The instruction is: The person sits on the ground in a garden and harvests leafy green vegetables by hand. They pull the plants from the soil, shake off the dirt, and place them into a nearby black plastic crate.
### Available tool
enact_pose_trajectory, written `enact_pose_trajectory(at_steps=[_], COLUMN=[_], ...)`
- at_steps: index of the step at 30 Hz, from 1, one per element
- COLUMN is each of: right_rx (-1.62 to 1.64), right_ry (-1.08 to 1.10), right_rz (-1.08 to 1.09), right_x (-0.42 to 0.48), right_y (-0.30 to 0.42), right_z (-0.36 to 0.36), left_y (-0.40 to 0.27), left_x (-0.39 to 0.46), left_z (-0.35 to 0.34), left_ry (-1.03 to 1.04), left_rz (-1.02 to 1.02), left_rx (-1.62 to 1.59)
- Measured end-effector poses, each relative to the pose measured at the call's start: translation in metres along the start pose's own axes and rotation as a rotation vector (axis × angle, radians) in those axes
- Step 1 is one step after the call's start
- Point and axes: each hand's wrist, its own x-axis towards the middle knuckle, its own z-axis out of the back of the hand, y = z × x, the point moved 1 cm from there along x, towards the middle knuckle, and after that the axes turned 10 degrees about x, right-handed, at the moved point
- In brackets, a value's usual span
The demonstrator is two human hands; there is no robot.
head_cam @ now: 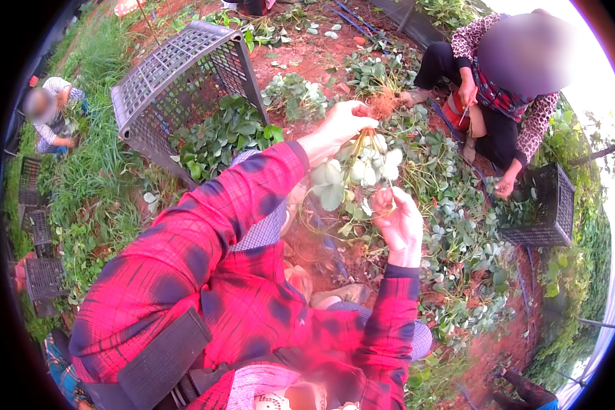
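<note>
A bunch of strawberry plants [371, 154] hangs upside down from my left hand [341, 125], which pinches it near the crowns. Its reddish, fibrous roots [383, 105] point up and away, and pale leaf undersides hang toward me. Just below these leaves is my right hand [401, 220], palm turned up and fingers curled. A thin stem appears pinched between its thumb and fingertips; blur hides the detail. Beyond my left forearm, a black plastic crate [184, 66] lies on its side with green strawberry plants [230, 136] in its mouth.
Loose strawberry plants [456, 220] cover red soil in front and to the right. A person [512, 77] sits at upper right, one hand by another black crate [558, 205]. Another person [56, 115] crouches in grass at left, near several crates [43, 277]. Blue drip lines [524, 287] cross the soil.
</note>
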Motion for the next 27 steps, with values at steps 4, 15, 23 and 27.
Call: enact_pose_trajectory(at_steps=[4,15,23,27], right_rx=[0.192,-0.052,-0.286,-0.480], right_ry=[-0.048,0.018,-0.060,-0.081], right_rz=[-0.015,0.199,0.161,0.263], right_x=[0.006,0.010,0.019,0.023], right_y=[-0.008,-0.024,-0.018,-0.020], right_z=[0.005,0.000,0.006,0.006], left_y=[-0.007,-0.012,-0.019,-0.012], left_x=[-0.003,-0.007,-0.009,-0.006], left_z=[0.003,0.007,0.004,0.001], left_ry=[-0.059,-0.116,-0.177,-0.218], left_rz=[0.050,0.085,-0.010,-0.123], left_rx=[0.065,-0.015,0.150,0.167])
